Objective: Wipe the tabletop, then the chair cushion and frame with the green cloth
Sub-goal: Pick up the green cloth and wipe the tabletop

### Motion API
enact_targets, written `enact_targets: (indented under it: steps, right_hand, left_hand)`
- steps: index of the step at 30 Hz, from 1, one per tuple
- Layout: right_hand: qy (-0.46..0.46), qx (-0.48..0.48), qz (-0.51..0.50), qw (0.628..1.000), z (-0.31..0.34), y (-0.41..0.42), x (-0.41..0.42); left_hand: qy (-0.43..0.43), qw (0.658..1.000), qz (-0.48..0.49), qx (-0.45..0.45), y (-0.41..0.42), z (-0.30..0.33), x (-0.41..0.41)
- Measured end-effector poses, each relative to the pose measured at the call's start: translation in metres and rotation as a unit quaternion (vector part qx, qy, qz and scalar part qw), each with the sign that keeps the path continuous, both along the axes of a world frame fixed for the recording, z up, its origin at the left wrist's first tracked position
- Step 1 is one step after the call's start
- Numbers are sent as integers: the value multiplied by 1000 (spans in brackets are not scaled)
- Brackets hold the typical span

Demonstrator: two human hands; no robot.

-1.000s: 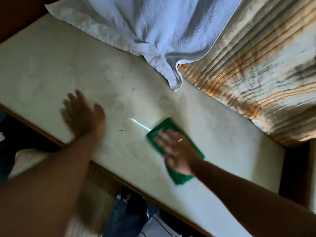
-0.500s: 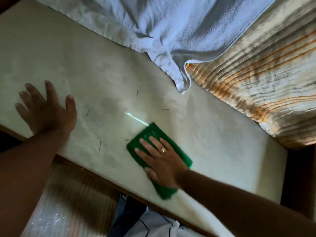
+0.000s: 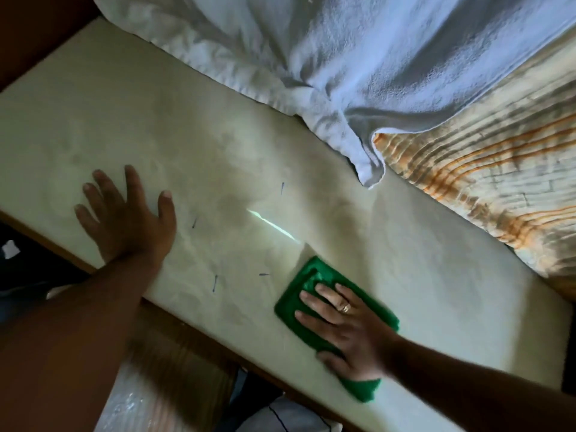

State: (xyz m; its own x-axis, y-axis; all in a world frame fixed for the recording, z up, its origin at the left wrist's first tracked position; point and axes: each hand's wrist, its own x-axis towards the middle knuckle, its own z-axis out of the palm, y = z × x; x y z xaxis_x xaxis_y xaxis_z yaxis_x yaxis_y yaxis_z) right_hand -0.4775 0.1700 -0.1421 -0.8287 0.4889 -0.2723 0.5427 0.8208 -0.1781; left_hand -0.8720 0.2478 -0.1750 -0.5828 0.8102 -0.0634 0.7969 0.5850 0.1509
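presses cloth point(image 3: 307, 275) flat under right hand point(image 3: 349, 335), fingers straight, close to near edge of surface point(image 3: 420, 291) | braces with left hand point(image 3: 127, 222), spread flat, holding nothing | risks: may sweep dark slivers point(image 3: 215, 282) over that edge instead of gathering them; may bunch cloth under palm; may catch towel point(image 3: 358, 73) corner on far strokes

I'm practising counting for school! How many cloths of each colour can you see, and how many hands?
green cloth: 1
white towel: 1
orange-striped cloth: 1
hands: 2, the left hand and the right hand
Total: 5
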Motion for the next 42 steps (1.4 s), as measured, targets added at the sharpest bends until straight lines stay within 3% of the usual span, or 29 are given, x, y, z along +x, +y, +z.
enact_targets:
  steps: [3, 8, 11, 16, 20, 21, 25, 28, 31, 33, 36, 39, 42]
  right_hand:
    - [10, 5, 19, 1000, 0, 62, 0]
    - [-6, 51, -184, 982, 2, 175, -87]
    - [-8, 55, -258, 964, 2, 164, -132]
    - [14, -28, -27, 999, 0, 0, -112]
    - [-6, 3, 106, 994, 1, 44, -94]
    - [-8, 26, 79, 997, 0, 71, -99]
    - [2, 44, -189, 981, 3, 167, -135]
    - [13, 43, -285, 957, -1, 156, -168]
    - [25, 17, -97, 995, -4, 71, -185]
    - [31, -25, 51, 998, 0, 27, -178]
    - [-1, -1, 158, 987, 4, 75, -181]
    - [-11, 64, 44, 997, 9, 160, -217]
    - [-6, 45, -91, 995, 6, 188, -247]
  left_hand:
    - [1, 1000, -2, 1, 1, 0, 0]
    - [-5, 1000, 6, -20, 2, 4, 1]
    - [-8, 1000, 5, -23, 1, 6, 1]
    - [-8, 999, 11, -30, 2, 6, 0]
    - [-6, 1000, 11, -27, 3, 1, -2]
    - [-6, 1000, 11, -26, 3, 1, -3]
    - [-1, 999, 8, -43, 2, 1, -2]
    - [-4, 996, -41, -83, 7, 7, -10]
    - [41, 990, -107, -82, 8, 20, -40]
    - [66, 989, -110, -73, 4, 21, -57]
    - [37, 993, -92, -61, 2, 13, -61]
    - [25, 994, -94, -50, 4, 7, -66]
    - [11, 995, -92, -38, 5, 6, -69]
